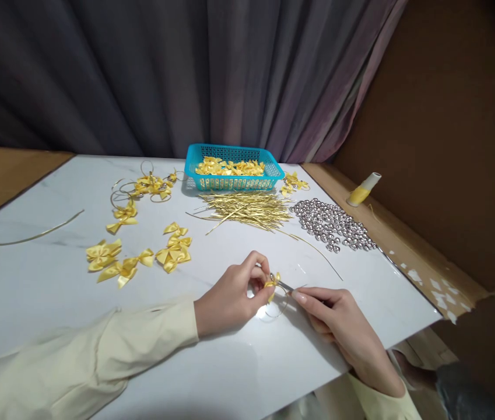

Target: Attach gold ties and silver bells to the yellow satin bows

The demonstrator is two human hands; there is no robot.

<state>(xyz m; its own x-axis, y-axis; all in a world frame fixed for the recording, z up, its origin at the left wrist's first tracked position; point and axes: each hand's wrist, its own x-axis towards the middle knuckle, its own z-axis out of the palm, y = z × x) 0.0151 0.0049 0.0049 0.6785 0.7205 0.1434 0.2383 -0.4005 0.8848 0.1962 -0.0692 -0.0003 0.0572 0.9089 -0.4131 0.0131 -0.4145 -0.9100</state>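
Near the table's front, my left hand point(242, 293) is closed in a pinch on a small yellow ribbon bow point(270, 283). A small silver bead or bell point(272, 276) shows at the bow's upper edge. A thin gold wire loop point(280, 312) hangs below it. My right hand point(341, 321) grips slim metal tweezers point(285, 286), whose tip reaches the bow; the tip itself is partly hidden. Several loose yellow bows point(127, 269) lie on the white table left of my left hand. Farther back, finished-looking bows with wire loops point(153, 185) lie in a cluster.
A blue basket point(192, 175) of yellow bows stands at the back. Before it lies a heap of gold wire ties point(247, 210), with a pile of silver bells point(332, 224) to the right. A yellow thread spool point(363, 189) stands on the cardboard edge. One wire point(32, 236) lies far left.
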